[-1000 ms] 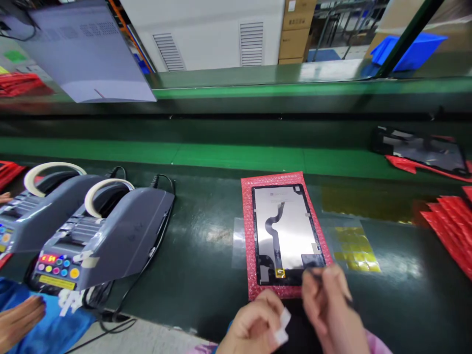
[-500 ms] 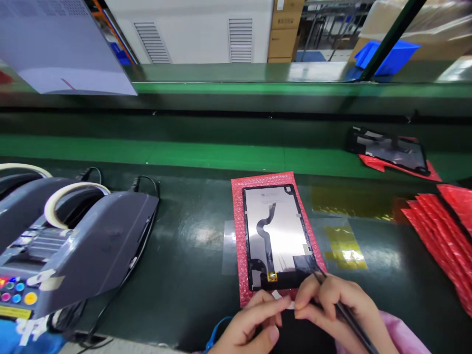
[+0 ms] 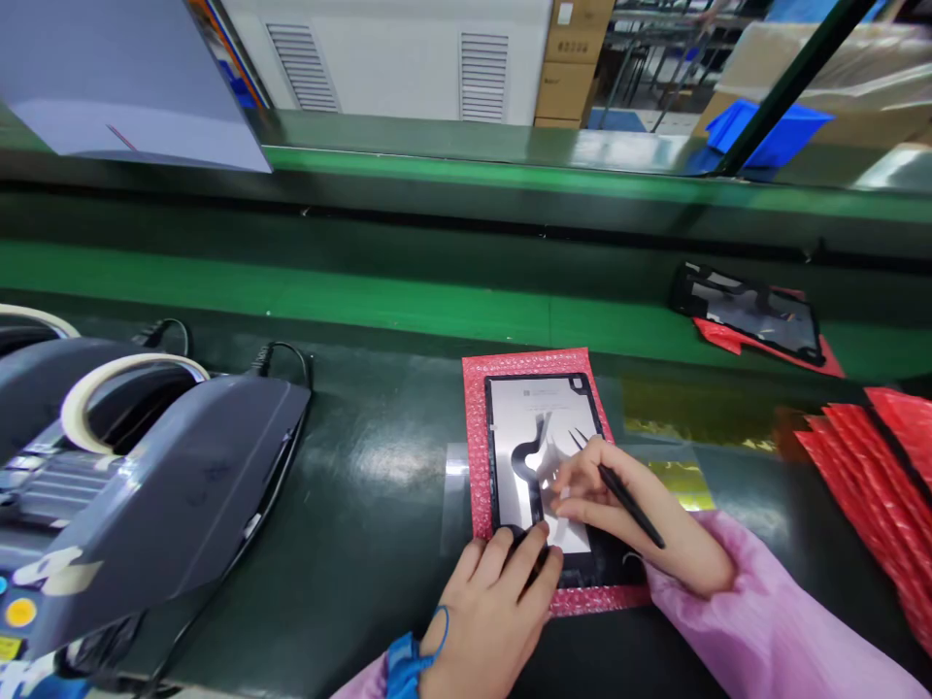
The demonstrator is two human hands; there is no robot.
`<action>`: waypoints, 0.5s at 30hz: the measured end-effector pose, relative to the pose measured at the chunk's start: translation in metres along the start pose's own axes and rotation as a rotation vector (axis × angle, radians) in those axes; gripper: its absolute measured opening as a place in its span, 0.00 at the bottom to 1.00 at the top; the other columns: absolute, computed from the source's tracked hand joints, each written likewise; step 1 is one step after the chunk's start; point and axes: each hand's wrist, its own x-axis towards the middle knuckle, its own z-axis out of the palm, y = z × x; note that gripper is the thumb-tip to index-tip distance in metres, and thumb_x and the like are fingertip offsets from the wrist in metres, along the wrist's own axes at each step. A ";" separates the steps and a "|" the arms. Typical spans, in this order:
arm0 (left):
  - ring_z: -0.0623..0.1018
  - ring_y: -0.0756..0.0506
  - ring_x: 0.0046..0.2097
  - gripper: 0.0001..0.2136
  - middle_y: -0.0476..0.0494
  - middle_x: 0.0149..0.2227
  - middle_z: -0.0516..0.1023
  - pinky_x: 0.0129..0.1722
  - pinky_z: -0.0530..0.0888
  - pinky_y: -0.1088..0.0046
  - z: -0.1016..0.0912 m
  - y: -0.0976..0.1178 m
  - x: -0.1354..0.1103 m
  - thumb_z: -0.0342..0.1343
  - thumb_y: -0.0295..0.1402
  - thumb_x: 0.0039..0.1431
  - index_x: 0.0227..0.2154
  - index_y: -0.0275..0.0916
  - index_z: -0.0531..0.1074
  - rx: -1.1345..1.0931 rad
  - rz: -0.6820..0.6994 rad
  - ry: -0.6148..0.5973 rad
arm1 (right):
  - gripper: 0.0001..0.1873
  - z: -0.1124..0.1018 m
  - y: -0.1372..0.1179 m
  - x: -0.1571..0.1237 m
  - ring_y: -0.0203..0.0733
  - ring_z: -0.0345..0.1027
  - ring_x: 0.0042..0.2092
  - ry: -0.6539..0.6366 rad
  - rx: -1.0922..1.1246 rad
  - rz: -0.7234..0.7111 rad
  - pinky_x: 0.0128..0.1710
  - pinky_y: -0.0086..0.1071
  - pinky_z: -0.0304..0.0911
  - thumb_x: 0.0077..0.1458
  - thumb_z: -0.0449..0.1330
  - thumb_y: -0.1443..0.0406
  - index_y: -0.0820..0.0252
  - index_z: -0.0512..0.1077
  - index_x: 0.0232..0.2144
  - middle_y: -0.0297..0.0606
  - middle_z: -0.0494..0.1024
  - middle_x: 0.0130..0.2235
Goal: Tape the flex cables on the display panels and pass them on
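A tablet screen (image 3: 548, 400) lies back side up on a pink bubble-wrap bag (image 3: 479, 456), with a dark curved flex cable (image 3: 520, 461) on its silvery back. My left hand (image 3: 495, 607) lies with fingers stretched over the lower left of the screen, touching it and hiding that corner. Over the screen's lower right, my right hand (image 3: 618, 490) holds black tweezers (image 3: 633, 510), tips pointing up and away. A small pale piece (image 3: 565, 493) shows at its thumb and fingertips; its kind is hard to make out.
Grey tape dispensers (image 3: 189, 476) with rolls of tape stand at left. Yellow film strips (image 3: 684, 482) lie right of the screen. Red bubble bags (image 3: 866, 495) are stacked at far right. Another tablet part (image 3: 757, 306) rests on red wrap at the back right.
Both hands were together at the screen's lower edge. My left hand has spread flat onto the lower left; my right hand has moved up over the screen with the tweezers.
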 end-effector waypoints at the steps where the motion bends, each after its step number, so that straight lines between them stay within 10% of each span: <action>1: 0.74 0.41 0.50 0.14 0.51 0.56 0.79 0.48 0.67 0.63 0.003 0.002 0.000 0.51 0.36 0.70 0.54 0.45 0.73 0.029 -0.008 0.011 | 0.23 0.002 0.006 0.005 0.38 0.73 0.37 -0.019 0.016 0.010 0.36 0.32 0.68 0.55 0.70 0.60 0.53 0.57 0.28 0.33 0.77 0.38; 15: 0.72 0.42 0.51 0.17 0.54 0.51 0.81 0.54 0.60 0.60 0.008 0.002 0.005 0.41 0.31 0.74 0.48 0.44 0.76 0.056 0.011 0.063 | 0.17 0.014 0.047 0.046 0.40 0.73 0.36 0.094 -0.299 -0.138 0.34 0.35 0.65 0.57 0.67 0.63 0.52 0.59 0.33 0.34 0.77 0.42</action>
